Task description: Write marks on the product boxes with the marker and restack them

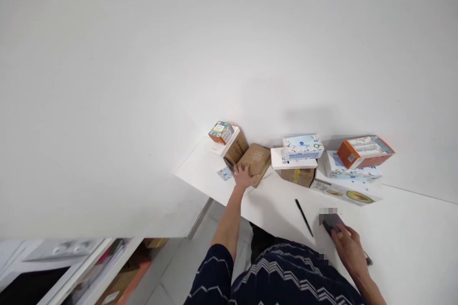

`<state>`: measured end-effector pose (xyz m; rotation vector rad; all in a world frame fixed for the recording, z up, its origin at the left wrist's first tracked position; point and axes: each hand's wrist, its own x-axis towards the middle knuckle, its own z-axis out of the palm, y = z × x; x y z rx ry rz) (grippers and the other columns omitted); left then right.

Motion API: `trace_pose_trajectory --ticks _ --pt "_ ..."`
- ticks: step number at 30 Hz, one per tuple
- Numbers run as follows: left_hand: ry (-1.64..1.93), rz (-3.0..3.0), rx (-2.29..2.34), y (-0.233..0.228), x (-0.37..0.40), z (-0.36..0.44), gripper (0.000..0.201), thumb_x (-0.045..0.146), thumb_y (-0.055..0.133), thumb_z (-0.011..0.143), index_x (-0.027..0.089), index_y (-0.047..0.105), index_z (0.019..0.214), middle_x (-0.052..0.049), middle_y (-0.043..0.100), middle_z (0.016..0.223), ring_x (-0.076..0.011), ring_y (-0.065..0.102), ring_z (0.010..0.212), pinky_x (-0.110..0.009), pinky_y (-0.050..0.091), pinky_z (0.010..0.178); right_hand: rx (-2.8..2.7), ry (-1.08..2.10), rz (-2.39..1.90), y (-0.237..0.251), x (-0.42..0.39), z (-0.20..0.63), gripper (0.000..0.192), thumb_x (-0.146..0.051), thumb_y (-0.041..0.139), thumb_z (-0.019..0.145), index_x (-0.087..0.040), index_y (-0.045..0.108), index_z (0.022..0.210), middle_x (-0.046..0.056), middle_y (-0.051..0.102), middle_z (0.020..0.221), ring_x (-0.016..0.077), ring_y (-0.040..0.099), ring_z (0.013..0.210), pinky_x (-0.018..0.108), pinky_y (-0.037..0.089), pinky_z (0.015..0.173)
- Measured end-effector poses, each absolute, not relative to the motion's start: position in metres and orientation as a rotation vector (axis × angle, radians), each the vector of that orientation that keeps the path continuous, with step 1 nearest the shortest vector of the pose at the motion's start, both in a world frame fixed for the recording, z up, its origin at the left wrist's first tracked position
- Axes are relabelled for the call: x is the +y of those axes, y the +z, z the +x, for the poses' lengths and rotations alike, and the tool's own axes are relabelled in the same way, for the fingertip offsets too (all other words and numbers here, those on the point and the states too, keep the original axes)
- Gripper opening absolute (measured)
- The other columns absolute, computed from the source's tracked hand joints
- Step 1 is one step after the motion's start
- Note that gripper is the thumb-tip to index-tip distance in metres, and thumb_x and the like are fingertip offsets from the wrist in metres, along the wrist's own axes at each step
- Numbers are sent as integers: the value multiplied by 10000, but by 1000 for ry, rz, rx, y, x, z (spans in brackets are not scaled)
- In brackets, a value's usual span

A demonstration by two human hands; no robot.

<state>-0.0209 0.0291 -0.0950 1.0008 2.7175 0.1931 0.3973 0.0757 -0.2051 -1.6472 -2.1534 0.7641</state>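
Observation:
My left hand reaches out across the white table and rests on the near corner of a flat brown cardboard box with dots, fingers wrapped on its edge. My right hand lies near the table's front edge and holds a dark phone-like object, partly blurred. A black pen lies on the table between the two hands.
Along the wall stand stacked boxes: a small colourful box on a white one, a tissue box on a white and brown stack, an orange box on flat printed boxes. Shelves with cartons sit lower left.

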Motion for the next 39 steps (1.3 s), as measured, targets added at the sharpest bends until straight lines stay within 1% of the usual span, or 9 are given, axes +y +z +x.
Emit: trace_pose_trajectory --ticks 7,13,16,22,25,28,32,36,39 --pt "83 1047 2670 -89 37 -34 966 813 561 564 252 448 1343 -167 289 1514 -443 39 1442 -590 29 1122 -2191 786 -1656 -199 77 394 529 -505 369 825 -143 635 1105 210 514 1248 334 644 975 475 536 794" --pt "58 1035 2565 -86 43 -46 1114 821 611 483 316 318 1433 -142 44 1601 -482 75 1427 -580 101 1108 -2141 806 -1694 -200 76 401 569 -535 364 805 -141 630 1116 215 515 1238 351 644 974 493 536 783" --pt "62 1005 2565 -87 43 -36 1187 795 660 441 309 284 1456 -169 10 1599 -517 60 1413 -619 93 1086 -2145 817 -1707 -200 75 400 594 -536 349 804 -119 629 1121 232 511 1233 358 645 958 500 532 776" --pt "148 923 2627 -86 20 3 1064 675 688 536 327 285 1458 -155 37 1596 -535 157 1378 -654 164 1044 -2156 802 -1653 -204 82 390 531 -536 389 797 -169 636 1092 195 522 1237 335 633 959 485 530 788" --pt "308 820 2615 -84 -6 22 985 660 680 563 363 331 1435 -109 97 1585 -519 218 1359 -657 208 1032 -2156 781 -1571 -205 85 387 494 -522 407 794 -176 638 1060 186 551 1196 342 607 1001 502 514 830" --pt "836 501 2400 -80 -38 34 946 629 706 565 328 396 1406 -106 188 1549 -449 285 1356 -584 233 1077 -2183 781 -1494 -204 86 386 452 -506 422 795 -188 640 1031 172 572 1163 333 605 995 502 507 844" --pt "1038 374 2213 -69 -86 45 732 665 431 788 318 344 1427 -99 467 1387 -301 528 1197 -451 451 925 -2191 771 -1422 -201 85 382 466 -497 400 817 -154 639 1023 199 551 1167 347 573 1075 507 478 908" --pt "1447 127 1579 -58 -127 51 771 753 418 714 249 501 1291 -122 644 1138 -340 604 1026 -496 478 809 -2220 806 -1381 -186 86 373 452 -498 379 840 -173 631 1027 180 561 1169 341 561 1097 519 465 926" --pt "1600 38 1225 -59 -136 57 838 838 416 622 228 581 1172 -143 645 1153 -393 561 1102 -566 441 859 -2219 937 -1326 -160 88 358 440 -489 378 846 -182 624 1042 163 596 1131 313 607 1009 494 491 883"
